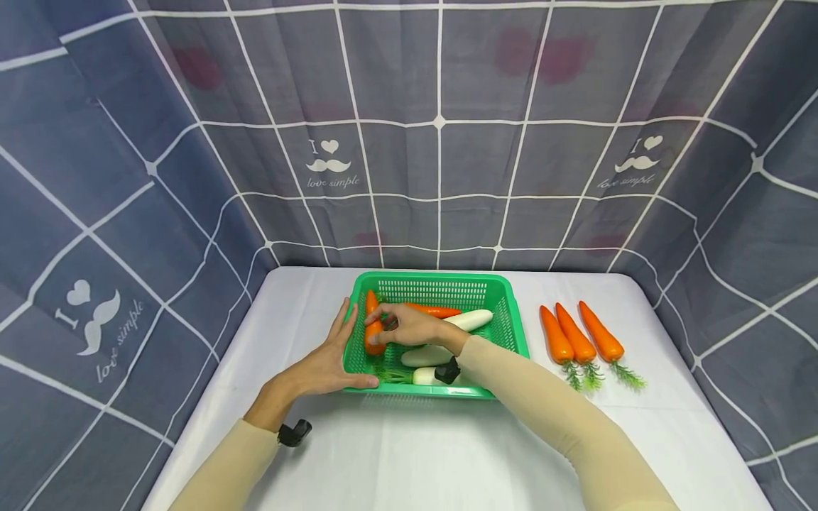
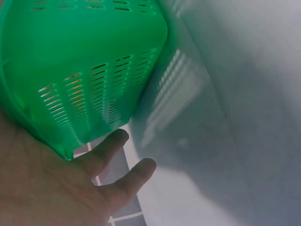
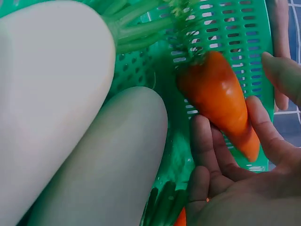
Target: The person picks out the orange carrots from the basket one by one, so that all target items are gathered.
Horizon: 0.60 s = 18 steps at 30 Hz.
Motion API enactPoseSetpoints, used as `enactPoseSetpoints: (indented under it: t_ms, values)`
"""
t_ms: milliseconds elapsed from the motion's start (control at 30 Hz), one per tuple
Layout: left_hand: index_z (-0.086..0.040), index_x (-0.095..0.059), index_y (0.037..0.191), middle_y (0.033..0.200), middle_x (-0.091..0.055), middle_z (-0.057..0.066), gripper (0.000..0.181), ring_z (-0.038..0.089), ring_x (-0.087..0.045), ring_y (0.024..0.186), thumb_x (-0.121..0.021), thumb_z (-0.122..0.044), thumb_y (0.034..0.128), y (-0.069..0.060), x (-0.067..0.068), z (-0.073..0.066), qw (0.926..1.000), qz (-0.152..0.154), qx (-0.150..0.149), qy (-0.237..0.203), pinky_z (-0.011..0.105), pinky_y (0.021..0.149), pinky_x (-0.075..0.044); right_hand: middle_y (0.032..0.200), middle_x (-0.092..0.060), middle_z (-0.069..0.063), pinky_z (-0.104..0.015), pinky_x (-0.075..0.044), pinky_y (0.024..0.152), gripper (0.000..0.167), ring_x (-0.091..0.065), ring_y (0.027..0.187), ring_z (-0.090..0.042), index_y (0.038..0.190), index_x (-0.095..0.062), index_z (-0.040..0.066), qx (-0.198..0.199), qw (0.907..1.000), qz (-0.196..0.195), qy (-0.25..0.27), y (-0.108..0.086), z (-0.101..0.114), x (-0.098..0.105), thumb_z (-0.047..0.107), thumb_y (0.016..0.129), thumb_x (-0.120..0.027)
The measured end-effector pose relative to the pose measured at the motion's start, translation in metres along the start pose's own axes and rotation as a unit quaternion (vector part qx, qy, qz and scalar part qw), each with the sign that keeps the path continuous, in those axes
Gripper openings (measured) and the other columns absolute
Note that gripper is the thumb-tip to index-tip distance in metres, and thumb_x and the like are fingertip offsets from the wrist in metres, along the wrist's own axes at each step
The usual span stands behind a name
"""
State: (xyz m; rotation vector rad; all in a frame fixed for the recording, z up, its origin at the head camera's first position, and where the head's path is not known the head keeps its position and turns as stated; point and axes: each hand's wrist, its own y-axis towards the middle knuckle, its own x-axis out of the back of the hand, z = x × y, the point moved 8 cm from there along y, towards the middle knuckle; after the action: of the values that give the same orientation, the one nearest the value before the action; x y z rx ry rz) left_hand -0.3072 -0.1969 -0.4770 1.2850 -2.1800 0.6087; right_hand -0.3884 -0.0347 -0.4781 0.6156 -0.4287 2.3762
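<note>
In the green basket [image 1: 519, 333], the right hand [image 1: 409, 325] reaches over to an orange carrot [image 1: 373, 348] along the left wall. The right wrist view shows that hand [image 3: 235, 165] with curled fingers on both sides of the carrot [image 3: 221, 94] near its tip; its thumb stands away from the carrot. My left hand [image 1: 319, 365] spans the basket's left end, thumb along the front rim and fingers by the left side. In the left wrist view, two fingers of this hand [image 2: 61, 188] extend straight past the basket [image 2: 94, 56].
White radishes [image 1: 469, 320] and another carrot [image 1: 434, 311] lie in the basket. Three carrots [image 1: 601, 333] with green tops lie on the white table [image 1: 447, 454] to the right. A grey checked curtain [image 1: 479, 163] stands behind and at both sides.
</note>
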Motion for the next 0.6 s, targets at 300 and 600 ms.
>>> enactPoseSetpoints:
  t_ms: [300,600]
  values:
    - [-0.026,0.017,0.187,0.193,0.035,-0.003,0.153,0.056,-0.016,0.180,-0.098,-0.060,0.0917,0.0009,-0.0001,0.0002,1.0000,0.000,-0.001,0.001,0.079,0.131,-0.044,0.144,-0.075,-0.004,-0.045,-0.062,0.110,0.032,-0.067,0.134,-0.028,0.138,-0.073,0.020,0.013,0.9997,-0.020,0.008,0.0024,0.0008,0.0031,0.028,0.109,-0.085]
    - [-0.027,0.017,0.187,0.194,0.034,-0.002,0.154,0.055,-0.013,0.181,-0.098,-0.059,0.0912,0.0005,-0.0002,0.0027,1.0000,-0.002,0.001,-0.004,0.080,0.132,-0.042,0.145,-0.070,-0.012,-0.034,-0.064,0.101,0.033,-0.063,0.128,-0.027,0.137,-0.070,0.011,0.040,0.9975,-0.026,0.053,-0.0023,0.0035,0.0071,0.011,0.107,-0.084]
